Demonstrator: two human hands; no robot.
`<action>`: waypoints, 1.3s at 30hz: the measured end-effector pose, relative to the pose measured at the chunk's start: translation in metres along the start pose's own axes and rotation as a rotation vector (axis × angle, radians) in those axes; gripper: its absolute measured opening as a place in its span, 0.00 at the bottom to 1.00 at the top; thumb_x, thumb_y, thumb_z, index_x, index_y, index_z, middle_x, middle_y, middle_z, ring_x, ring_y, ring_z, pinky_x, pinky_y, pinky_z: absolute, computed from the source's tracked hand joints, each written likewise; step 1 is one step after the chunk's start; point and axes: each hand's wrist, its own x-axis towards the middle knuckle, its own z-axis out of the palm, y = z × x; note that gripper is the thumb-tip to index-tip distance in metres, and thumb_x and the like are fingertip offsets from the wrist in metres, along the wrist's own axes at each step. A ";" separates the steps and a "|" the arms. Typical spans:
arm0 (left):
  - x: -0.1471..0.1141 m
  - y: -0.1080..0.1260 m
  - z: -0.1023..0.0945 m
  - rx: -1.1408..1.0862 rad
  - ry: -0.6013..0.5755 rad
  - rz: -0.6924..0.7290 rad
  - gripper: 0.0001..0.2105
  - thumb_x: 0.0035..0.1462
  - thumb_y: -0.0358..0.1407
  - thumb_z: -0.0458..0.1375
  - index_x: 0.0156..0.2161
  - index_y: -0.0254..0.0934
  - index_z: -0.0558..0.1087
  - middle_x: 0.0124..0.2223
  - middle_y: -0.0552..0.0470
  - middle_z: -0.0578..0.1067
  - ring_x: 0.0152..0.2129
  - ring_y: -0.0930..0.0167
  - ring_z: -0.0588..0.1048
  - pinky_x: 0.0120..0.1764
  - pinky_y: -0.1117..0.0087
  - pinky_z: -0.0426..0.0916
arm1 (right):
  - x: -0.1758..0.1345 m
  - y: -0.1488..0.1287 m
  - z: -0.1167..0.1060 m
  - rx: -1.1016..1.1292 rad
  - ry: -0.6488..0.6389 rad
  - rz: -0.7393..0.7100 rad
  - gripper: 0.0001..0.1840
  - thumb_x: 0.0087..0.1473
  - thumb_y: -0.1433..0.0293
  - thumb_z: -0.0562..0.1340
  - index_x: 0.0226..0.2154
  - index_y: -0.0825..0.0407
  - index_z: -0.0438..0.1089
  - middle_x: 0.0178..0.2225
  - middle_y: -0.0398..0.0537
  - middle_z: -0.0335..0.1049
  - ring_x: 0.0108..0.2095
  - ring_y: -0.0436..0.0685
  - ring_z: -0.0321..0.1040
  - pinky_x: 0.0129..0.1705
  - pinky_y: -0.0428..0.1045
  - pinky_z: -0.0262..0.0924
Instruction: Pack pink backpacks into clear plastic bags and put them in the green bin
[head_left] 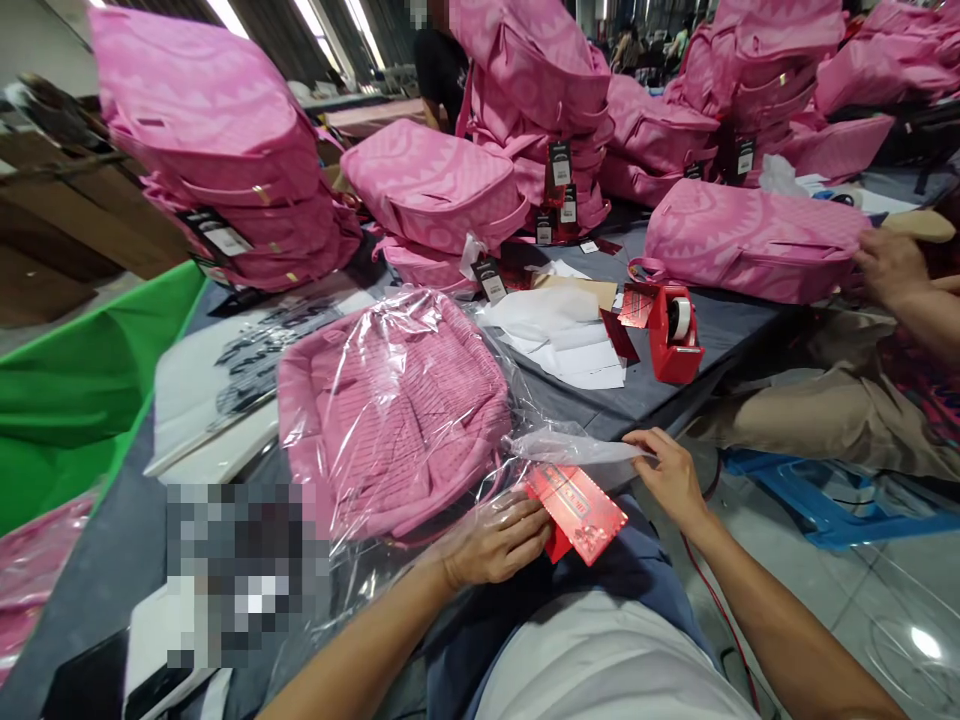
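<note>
A pink backpack (390, 410) lies in a clear plastic bag (330, 560) on the table in front of me. Beside its near right corner, my left hand (502, 535) is closed at the edge of a red printed card (577, 512), with its fingertips partly hidden. Another red piece shows under that card. My right hand (667, 475) pinches the right end of a whitish translucent sheet (577, 447), which stretches leftward above the card to the bag. Whether this sheet is part of the bag I cannot tell.
Pink backpacks (217, 130) stand stacked along the back. A red tape dispenser (675, 340) sits right of white papers (585, 350). Flat white bags (217, 380) lie left. Another person's hand (896, 265) touches a backpack (757, 240) at right, above a blue stool (832, 500).
</note>
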 end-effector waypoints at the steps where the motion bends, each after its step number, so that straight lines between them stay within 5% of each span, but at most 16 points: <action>1: 0.001 -0.001 -0.004 -0.012 -0.014 -0.009 0.11 0.67 0.26 0.52 0.50 0.28 0.73 0.42 0.38 0.82 0.47 0.62 0.80 0.52 0.61 0.78 | -0.001 -0.002 -0.003 -0.073 0.021 -0.052 0.17 0.55 0.76 0.57 0.44 0.50 0.75 0.37 0.50 0.74 0.38 0.58 0.74 0.36 0.50 0.70; 5: 0.004 -0.005 -0.011 0.006 -0.045 -0.055 0.12 0.68 0.26 0.51 0.53 0.31 0.73 0.43 0.39 0.82 0.48 0.63 0.80 0.55 0.59 0.76 | -0.018 -0.026 -0.017 -0.160 0.090 -0.493 0.26 0.58 0.76 0.60 0.59 0.47 0.67 0.48 0.54 0.73 0.49 0.60 0.71 0.51 0.56 0.69; 8: 0.005 -0.009 -0.007 0.035 0.003 -0.018 0.11 0.67 0.26 0.53 0.50 0.32 0.74 0.43 0.41 0.82 0.49 0.64 0.80 0.56 0.59 0.75 | -0.030 -0.043 -0.015 -0.090 -0.072 -0.719 0.28 0.58 0.76 0.59 0.61 0.47 0.64 0.45 0.50 0.74 0.49 0.58 0.71 0.52 0.55 0.67; 15: 0.005 -0.010 -0.003 0.124 0.037 0.039 0.09 0.66 0.23 0.53 0.45 0.30 0.75 0.41 0.44 0.82 0.47 0.68 0.80 0.53 0.68 0.77 | -0.032 -0.041 0.019 -0.117 0.066 -0.583 0.15 0.64 0.77 0.59 0.51 0.50 0.71 0.34 0.48 0.75 0.35 0.54 0.71 0.36 0.50 0.62; 18: 0.007 -0.012 -0.003 0.165 0.052 0.012 0.08 0.66 0.24 0.54 0.44 0.31 0.74 0.45 0.43 0.82 0.48 0.64 0.79 0.54 0.61 0.77 | -0.045 -0.046 0.031 -0.100 0.017 -0.639 0.10 0.65 0.76 0.58 0.45 0.52 0.73 0.28 0.45 0.72 0.30 0.53 0.67 0.33 0.50 0.58; 21: 0.014 -0.016 -0.003 0.136 -0.088 -0.001 0.07 0.65 0.24 0.54 0.46 0.31 0.72 0.50 0.40 0.80 0.49 0.61 0.78 0.54 0.54 0.75 | -0.061 -0.052 0.042 -0.057 -0.058 -0.597 0.09 0.67 0.74 0.56 0.42 0.54 0.72 0.27 0.46 0.71 0.28 0.53 0.64 0.31 0.50 0.58; 26: 0.027 -0.023 -0.001 0.124 -0.364 -0.026 0.11 0.65 0.25 0.56 0.51 0.32 0.71 0.46 0.42 0.80 0.46 0.63 0.77 0.53 0.58 0.72 | -0.073 -0.050 0.038 0.006 -0.077 -0.485 0.14 0.71 0.68 0.52 0.46 0.56 0.72 0.32 0.49 0.75 0.32 0.55 0.69 0.35 0.51 0.64; 30: 0.030 -0.026 0.003 0.133 -0.355 0.035 0.07 0.67 0.27 0.54 0.47 0.33 0.73 0.43 0.45 0.80 0.44 0.65 0.76 0.55 0.58 0.70 | -0.064 -0.043 0.011 0.053 -0.088 -0.641 0.27 0.71 0.53 0.48 0.53 0.55 0.70 0.37 0.53 0.76 0.39 0.58 0.72 0.41 0.54 0.66; 34: 0.029 -0.019 0.002 0.194 -0.320 0.031 0.08 0.68 0.27 0.52 0.46 0.32 0.73 0.43 0.45 0.80 0.45 0.65 0.76 0.57 0.59 0.69 | -0.044 -0.028 0.007 -0.171 0.093 -0.377 0.23 0.64 0.61 0.62 0.58 0.52 0.67 0.50 0.58 0.76 0.52 0.64 0.73 0.51 0.58 0.67; 37: 0.026 -0.013 0.000 0.282 -0.344 0.000 0.11 0.68 0.26 0.51 0.50 0.32 0.73 0.48 0.44 0.80 0.49 0.64 0.75 0.59 0.57 0.68 | -0.040 -0.018 0.022 -0.064 0.056 -0.178 0.18 0.64 0.67 0.60 0.55 0.52 0.66 0.33 0.46 0.78 0.31 0.55 0.76 0.33 0.48 0.68; 39: 0.025 -0.011 -0.001 0.307 -0.349 -0.006 0.12 0.67 0.26 0.52 0.52 0.33 0.73 0.48 0.44 0.80 0.50 0.65 0.75 0.59 0.58 0.68 | -0.046 -0.015 0.029 0.008 0.061 -0.189 0.10 0.65 0.71 0.59 0.48 0.50 0.68 0.26 0.41 0.76 0.22 0.51 0.72 0.27 0.45 0.63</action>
